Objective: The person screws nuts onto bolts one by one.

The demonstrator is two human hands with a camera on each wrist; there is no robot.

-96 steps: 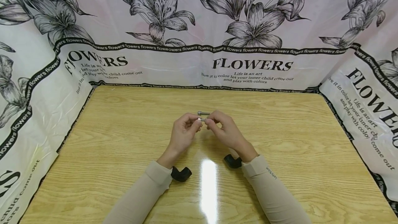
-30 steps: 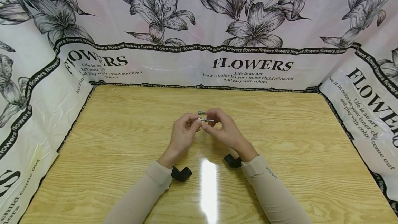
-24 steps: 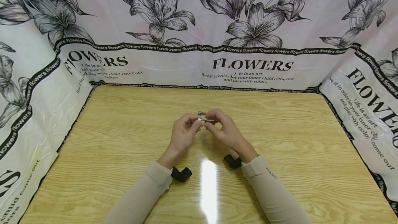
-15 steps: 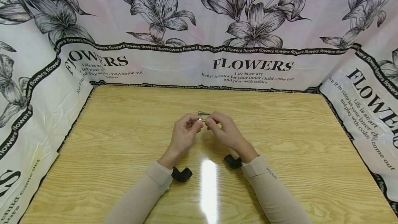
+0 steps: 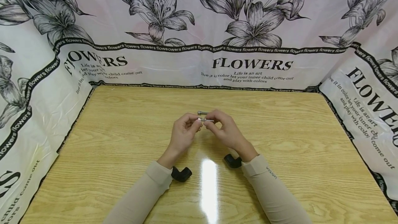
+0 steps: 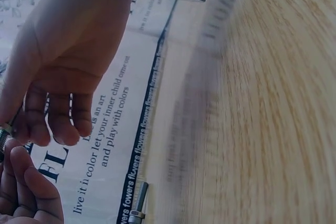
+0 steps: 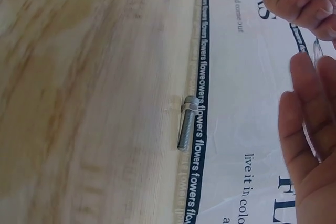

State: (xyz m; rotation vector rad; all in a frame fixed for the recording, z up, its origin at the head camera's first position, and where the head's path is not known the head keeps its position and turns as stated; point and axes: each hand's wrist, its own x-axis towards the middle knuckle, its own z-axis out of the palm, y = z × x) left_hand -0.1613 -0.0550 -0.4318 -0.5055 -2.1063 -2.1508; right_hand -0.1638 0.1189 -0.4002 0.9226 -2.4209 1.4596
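In the head view my left hand (image 5: 185,130) pinches the head end of a slim silver bolt (image 5: 210,120), held level above the table. Thumb and forefinger of my right hand (image 5: 227,130) close in on a small nut (image 5: 204,120) partway along the shank; its far end sticks out between them. A second bolt (image 7: 186,124) lies on the table just beyond the hands, with a nut (image 7: 189,107) up near its head. The left wrist view cuts off the held bolt (image 6: 4,136) at its left edge, and fingers cover part of it.
Wood-grain table (image 5: 124,130) spreads around the hands, with a bright glare streak near its front middle. A white flower-print cloth (image 5: 174,66) stands along the back and sides. Black curved pieces (image 5: 181,174) stick out by both sleeve cuffs.
The right fingers opened off the nut, came back round it, rolled over the shank, then drew back slightly, baring the bolt's end. My left hand holds still. The second bolt stays put.
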